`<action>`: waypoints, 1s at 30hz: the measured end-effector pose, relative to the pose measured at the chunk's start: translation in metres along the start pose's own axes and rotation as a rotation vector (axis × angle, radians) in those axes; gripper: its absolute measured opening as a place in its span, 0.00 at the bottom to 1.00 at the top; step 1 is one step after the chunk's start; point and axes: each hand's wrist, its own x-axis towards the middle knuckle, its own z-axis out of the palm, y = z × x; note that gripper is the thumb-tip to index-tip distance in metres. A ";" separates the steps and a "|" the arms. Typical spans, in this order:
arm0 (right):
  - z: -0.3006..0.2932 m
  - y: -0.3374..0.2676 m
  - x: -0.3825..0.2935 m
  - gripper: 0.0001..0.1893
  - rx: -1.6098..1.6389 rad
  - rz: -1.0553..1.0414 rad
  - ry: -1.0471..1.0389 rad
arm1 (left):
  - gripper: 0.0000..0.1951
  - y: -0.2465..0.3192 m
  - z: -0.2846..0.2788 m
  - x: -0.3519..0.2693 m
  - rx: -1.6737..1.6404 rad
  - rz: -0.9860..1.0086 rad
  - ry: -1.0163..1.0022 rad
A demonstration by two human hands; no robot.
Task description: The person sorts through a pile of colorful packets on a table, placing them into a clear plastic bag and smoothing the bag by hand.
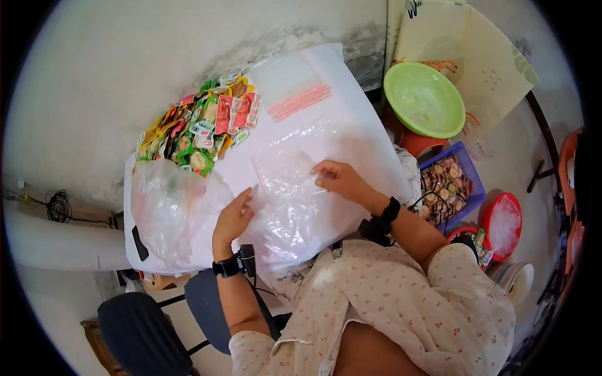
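A clear plastic bag (pixel 291 202) lies spread over the white-covered table (pixel 376 160) in front of me. My right hand (pixel 342 181) is above its right part, fingers curled and thumb near the index finger; whether it pinches the film is unclear. My left hand (pixel 233 220) hovers at the bag's left side with fingers slightly apart and nothing in it. Farther left rests a filled, translucent plastic bag (pixel 164 211). Behind that is a heap of small packaged foods (pixel 202 124) in colourful wrappers. A stack of flat clear bags (pixel 294 87) with red-pink edges lies at the back.
Right of the table stand a green basin (pixel 423 101), a blue-purple crate (pixel 477 188) of small packets and a red basin (pixel 503 228) holding clear plastic. A black phone-like object (pixel 139 243) lies at the table's left edge. Dark chairs (pixel 141 333) stand below left.
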 end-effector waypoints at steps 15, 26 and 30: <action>0.009 0.000 -0.001 0.13 -0.177 -0.287 0.079 | 0.06 0.073 0.025 0.075 -0.730 0.058 0.111; -0.017 -0.007 -0.027 0.09 0.096 -0.031 0.160 | 0.03 0.074 0.033 0.083 -0.749 0.044 0.292; -0.031 0.006 -0.029 0.07 0.093 -0.028 0.189 | 0.03 0.070 0.038 0.087 -0.811 0.016 0.269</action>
